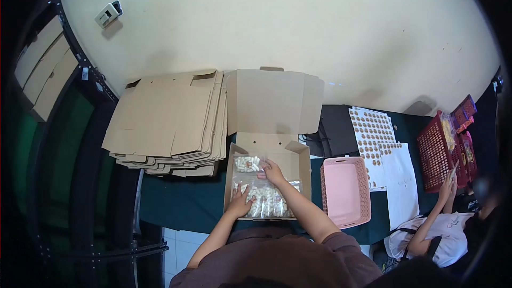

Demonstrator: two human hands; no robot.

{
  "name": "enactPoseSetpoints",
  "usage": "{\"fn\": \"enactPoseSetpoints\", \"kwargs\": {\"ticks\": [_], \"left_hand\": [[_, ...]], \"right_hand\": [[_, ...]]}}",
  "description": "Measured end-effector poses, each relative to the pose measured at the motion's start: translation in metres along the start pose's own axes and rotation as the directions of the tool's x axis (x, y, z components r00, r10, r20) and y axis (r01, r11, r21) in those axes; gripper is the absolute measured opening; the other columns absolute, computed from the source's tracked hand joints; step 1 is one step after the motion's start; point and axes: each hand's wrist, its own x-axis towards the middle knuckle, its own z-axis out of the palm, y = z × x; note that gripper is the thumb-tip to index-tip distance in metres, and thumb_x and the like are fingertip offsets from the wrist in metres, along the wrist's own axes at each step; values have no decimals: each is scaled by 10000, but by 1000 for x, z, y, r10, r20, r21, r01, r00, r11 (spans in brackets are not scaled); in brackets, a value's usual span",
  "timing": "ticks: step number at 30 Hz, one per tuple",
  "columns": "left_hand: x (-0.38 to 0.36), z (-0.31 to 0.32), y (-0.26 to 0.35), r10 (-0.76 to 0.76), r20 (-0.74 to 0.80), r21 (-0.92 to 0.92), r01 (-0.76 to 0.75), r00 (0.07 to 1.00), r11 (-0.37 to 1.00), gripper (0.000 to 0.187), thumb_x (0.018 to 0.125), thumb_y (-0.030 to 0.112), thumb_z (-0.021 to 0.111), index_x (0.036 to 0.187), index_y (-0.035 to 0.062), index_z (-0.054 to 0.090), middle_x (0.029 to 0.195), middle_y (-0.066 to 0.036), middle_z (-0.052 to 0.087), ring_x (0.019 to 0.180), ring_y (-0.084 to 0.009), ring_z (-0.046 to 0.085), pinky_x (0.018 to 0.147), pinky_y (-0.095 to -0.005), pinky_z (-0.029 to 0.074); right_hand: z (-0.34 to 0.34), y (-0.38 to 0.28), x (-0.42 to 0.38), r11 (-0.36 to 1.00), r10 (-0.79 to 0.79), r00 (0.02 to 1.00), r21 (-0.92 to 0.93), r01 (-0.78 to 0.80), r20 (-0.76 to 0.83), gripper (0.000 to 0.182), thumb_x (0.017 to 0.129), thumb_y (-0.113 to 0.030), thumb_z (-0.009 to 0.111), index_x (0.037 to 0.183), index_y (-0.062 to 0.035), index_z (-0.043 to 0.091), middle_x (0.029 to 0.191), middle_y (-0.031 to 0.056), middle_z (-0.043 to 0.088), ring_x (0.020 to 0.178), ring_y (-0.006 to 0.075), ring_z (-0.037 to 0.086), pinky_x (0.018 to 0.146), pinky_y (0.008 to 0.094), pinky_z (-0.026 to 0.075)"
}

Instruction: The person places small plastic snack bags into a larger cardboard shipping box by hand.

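Note:
An open cardboard box lies in front of me with its lid raised against the wall. Clear plastic bags of small white pieces fill its near part. My right hand has its fingers closed at the right edge of another clear bag of white pieces, farther back in the box on the left. Lying on the near bags at the left side is my left hand, fingers spread and gripping nothing. Bare cardboard shows in the box's back right part.
Left of the box is a tall stack of flattened cardboard boxes. A pink basket stands to the right, beside sticker sheets and a black folder. Farther right are a red basket and another person holding something small.

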Motion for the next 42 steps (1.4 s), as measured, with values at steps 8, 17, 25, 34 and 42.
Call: {"fn": "enactPoseSetpoints", "kwargs": {"ticks": [8, 17, 25, 34, 42], "left_hand": [[0, -1, 0, 1, -9, 23, -1, 1000, 1000, 641, 857, 418, 465, 1381, 140, 222, 1420, -260, 46, 1275, -483, 127, 1047, -447, 196], [-12, -8, 21, 88, -88, -14, -90, 992, 996, 611, 807, 348, 516, 1361, 213, 297, 1436, -227, 24, 1295, -469, 39, 1052, -492, 128], [-17, 1, 17, 212, 0, 43, -212, 977, 976, 567, 767, 288, 614, 1293, 301, 403, 1423, -232, 88, 1301, -443, 81, 1041, -518, 146], [-21, -9, 32, 130, -36, 113, -125, 991, 986, 554, 695, 248, 698, 1208, 296, 493, 1403, -194, 178, 1285, -435, 152, 1020, -549, 190], [-23, -8, 28, 111, -86, 18, -110, 990, 994, 677, 653, 269, 737, 1261, 240, 442, 1386, -263, 148, 1271, -460, 148, 1037, -470, 202]], "right_hand": [[-3, -12, -11, 916, 63, 991, -388, -104, -118, 317, 834, -86, 524, 1144, -26, 495, 922, 196, 579, 788, 301, 627, 602, 364, 541], [10, -5, -23, 479, -411, 881, -878, -9, -233, 409, 810, -219, 556, 1126, 29, 479, 1077, 221, 503, 997, 369, 498, 879, 406, 388], [-14, -8, -60, 494, -418, 908, -847, 199, -30, 287, 809, -164, 525, 1070, -48, 552, 1058, 168, 552, 1011, 340, 482, 896, 409, 361], [-43, 6, -97, 558, -395, 906, -743, 369, 153, 388, 766, -197, 600, 1124, -68, 529, 1267, 212, 419, 1190, 351, 382, 983, 389, 313], [-55, 18, -134, 625, -247, 962, -740, 249, 114, 284, 761, -173, 609, 1003, -26, 591, 1022, 169, 572, 987, 311, 529, 883, 364, 398]]}}
